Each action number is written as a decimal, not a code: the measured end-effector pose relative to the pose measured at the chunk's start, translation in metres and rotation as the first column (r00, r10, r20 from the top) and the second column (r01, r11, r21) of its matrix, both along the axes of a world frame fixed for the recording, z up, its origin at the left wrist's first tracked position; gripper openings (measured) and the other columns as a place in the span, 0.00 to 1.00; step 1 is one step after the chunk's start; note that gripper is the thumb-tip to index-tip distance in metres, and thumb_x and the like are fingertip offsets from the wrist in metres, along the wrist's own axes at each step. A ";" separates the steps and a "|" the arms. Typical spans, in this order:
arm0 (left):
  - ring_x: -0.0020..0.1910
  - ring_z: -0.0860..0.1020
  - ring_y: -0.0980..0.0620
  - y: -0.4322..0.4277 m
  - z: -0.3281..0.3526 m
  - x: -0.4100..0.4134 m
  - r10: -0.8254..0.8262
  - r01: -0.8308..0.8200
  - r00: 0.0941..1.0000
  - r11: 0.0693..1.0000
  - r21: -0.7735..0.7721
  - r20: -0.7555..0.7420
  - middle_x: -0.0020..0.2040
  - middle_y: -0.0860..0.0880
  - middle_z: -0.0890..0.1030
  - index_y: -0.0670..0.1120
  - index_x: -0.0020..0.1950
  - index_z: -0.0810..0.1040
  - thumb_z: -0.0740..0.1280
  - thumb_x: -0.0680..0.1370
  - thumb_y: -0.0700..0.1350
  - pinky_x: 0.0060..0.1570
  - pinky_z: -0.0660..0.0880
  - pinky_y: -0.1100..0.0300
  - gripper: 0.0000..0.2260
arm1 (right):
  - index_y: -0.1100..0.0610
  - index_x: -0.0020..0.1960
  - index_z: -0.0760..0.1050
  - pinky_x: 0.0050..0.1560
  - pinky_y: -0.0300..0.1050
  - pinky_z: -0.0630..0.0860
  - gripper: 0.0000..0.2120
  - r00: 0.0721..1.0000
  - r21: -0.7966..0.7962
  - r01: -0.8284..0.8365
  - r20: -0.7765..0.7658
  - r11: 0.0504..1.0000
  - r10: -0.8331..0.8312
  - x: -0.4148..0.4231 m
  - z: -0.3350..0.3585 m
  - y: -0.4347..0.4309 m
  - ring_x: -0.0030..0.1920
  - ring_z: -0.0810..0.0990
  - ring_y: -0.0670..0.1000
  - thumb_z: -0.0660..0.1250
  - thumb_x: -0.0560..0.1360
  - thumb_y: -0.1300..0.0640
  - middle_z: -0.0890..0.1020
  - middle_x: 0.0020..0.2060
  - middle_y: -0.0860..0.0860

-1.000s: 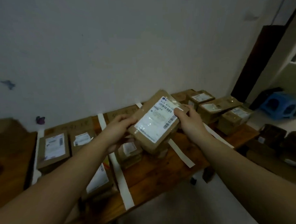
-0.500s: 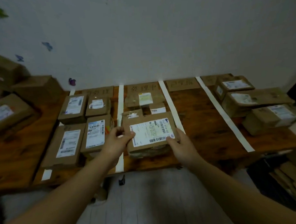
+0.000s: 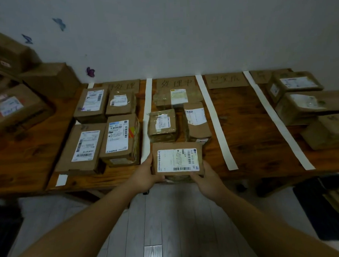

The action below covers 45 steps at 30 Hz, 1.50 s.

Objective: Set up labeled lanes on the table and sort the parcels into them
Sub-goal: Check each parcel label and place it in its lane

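A brown cardboard parcel with a white barcode label lies at the front of the second lane on the wooden table. My left hand grips its left near corner and my right hand grips its right near corner. White tape strips divide the table into lanes, each headed by a handwritten cardboard label at the wall. Three other parcels lie in the second lane behind the held one. Several parcels fill the first lane.
The third lane holds only its cardboard label. Several parcels sit in the rightmost lane. More cardboard boxes are stacked on a second table surface at the left. Flattened cardboard lies on the floor at the right.
The parcel was held up in the air a second ago; both hands have brought it down to the front of the second lane. The view swung left and down across the table.
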<state>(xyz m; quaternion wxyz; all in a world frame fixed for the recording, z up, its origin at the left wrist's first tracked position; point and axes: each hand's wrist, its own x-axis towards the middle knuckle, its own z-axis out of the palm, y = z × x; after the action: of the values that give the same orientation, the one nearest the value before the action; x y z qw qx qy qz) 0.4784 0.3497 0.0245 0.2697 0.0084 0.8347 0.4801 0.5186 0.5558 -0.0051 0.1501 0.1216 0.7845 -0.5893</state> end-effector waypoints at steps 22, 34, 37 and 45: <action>0.76 0.54 0.45 -0.221 0.112 -0.033 0.034 -0.172 0.954 0.873 -0.456 -0.297 0.77 0.47 0.56 0.51 0.77 0.54 0.66 0.66 0.69 0.73 0.56 0.47 0.45 | 0.51 0.72 0.66 0.66 0.50 0.67 0.27 0.851 0.609 -0.354 -0.105 0.710 0.514 -0.107 0.144 -0.159 0.69 0.68 0.55 0.59 0.77 0.39 0.69 0.71 0.53; 0.75 0.57 0.46 -0.508 0.159 0.004 0.360 -0.446 0.890 0.810 -0.380 -0.279 0.77 0.46 0.55 0.50 0.77 0.54 0.68 0.75 0.53 0.72 0.58 0.53 0.35 | 0.54 0.76 0.60 0.67 0.46 0.64 0.32 0.695 0.737 -0.454 -0.060 0.502 0.717 -0.139 0.191 -0.431 0.71 0.65 0.56 0.57 0.78 0.38 0.64 0.74 0.54; 0.72 0.62 0.46 -0.546 0.160 -0.002 0.403 -0.485 0.869 0.809 -0.332 -0.288 0.76 0.46 0.60 0.49 0.77 0.55 0.66 0.77 0.49 0.64 0.62 0.59 0.32 | 0.53 0.74 0.62 0.66 0.47 0.65 0.30 0.679 0.736 -0.462 -0.066 0.495 0.731 -0.156 0.195 -0.476 0.70 0.67 0.55 0.59 0.78 0.39 0.67 0.72 0.54; 0.74 0.59 0.47 -0.607 0.173 -0.087 0.429 -0.519 0.842 0.809 -0.276 -0.328 0.77 0.47 0.56 0.48 0.77 0.53 0.65 0.79 0.46 0.63 0.62 0.60 0.31 | 0.53 0.76 0.59 0.66 0.48 0.66 0.32 0.715 0.741 -0.423 -0.081 0.522 0.694 -0.265 0.192 -0.559 0.69 0.68 0.56 0.59 0.77 0.38 0.65 0.73 0.55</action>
<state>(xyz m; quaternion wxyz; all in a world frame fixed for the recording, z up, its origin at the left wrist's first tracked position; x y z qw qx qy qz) 0.3910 -0.2574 0.1970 0.0299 -0.1901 0.9092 0.3691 0.2534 -0.0035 0.1873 0.1304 -0.2093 0.9501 -0.1912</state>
